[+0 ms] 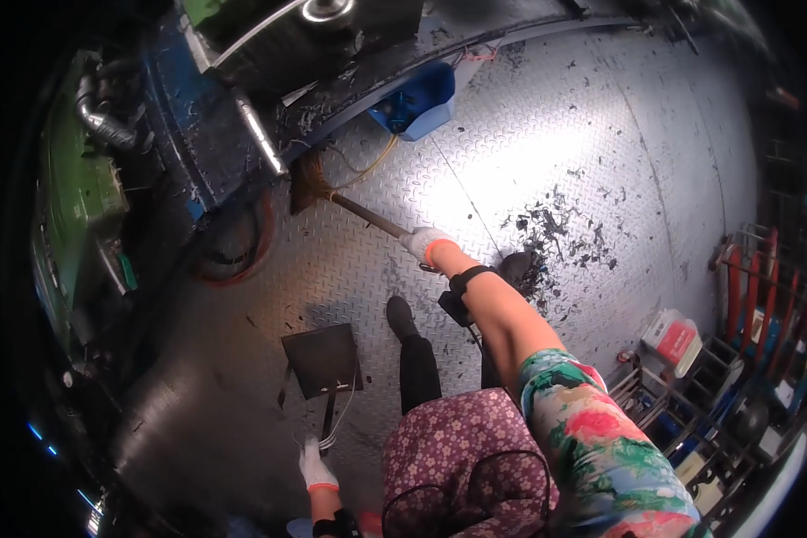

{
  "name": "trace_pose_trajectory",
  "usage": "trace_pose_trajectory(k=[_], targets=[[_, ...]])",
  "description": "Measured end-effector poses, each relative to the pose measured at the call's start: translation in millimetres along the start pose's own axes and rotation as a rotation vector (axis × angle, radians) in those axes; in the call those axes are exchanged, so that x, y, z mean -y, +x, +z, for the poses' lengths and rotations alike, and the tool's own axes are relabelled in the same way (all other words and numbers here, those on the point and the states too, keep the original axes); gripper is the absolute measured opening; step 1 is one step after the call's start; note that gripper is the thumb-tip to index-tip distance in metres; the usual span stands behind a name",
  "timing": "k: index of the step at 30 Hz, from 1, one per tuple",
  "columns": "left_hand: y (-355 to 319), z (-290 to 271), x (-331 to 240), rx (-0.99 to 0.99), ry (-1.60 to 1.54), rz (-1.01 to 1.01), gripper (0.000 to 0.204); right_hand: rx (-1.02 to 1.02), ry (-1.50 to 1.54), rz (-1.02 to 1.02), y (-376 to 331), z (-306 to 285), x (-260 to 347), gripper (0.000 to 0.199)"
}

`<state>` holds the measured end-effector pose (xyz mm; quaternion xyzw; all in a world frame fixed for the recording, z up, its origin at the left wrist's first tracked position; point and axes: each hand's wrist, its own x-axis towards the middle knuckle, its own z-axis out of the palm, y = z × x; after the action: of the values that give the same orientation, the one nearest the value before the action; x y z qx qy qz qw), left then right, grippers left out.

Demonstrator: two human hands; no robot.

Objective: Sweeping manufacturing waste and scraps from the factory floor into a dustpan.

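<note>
My right hand [424,244], in a white glove with an orange cuff, grips the handle of a broom [359,209]. The broom's brown bristle head [308,182] reaches under the edge of a dark blue machine [197,134] at the upper left. My left hand [315,466], also gloved, holds the handle of a dark square dustpan [323,359] that rests on the metal floor in front of my left shoe [401,316]. A black band with a small device is strapped to my right wrist [462,291].
The floor is diamond-tread steel plate [547,134] strewn with dark shavings, thickest in a pile [560,238] by my right foot. A blue bin [417,100] sits by the machine. A coiled orange hose [242,251] lies left. Racks with red parts [753,278] stand right.
</note>
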<state>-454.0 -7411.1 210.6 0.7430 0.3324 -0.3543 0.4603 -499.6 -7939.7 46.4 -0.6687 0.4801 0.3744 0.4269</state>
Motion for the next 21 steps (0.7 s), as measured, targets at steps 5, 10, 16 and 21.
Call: trace_pose_trajectory(k=[5,10,16,21], targets=[[3,13,-16,-0.013,0.191,-0.067,0.059,-0.036,0.196,0.14,-62,10,-135,0.069],[-4,49,-37,0.122,0.311,-0.057,0.062,-0.154,0.365,0.375,-178,16,-306,0.066],[-37,122,-71,0.215,0.425,0.005,0.062,-0.279,0.413,0.636,-280,-33,-324,0.057],[-59,216,-91,0.241,0.521,0.115,0.058,-0.116,0.246,0.333,-216,-79,-296,0.06]])
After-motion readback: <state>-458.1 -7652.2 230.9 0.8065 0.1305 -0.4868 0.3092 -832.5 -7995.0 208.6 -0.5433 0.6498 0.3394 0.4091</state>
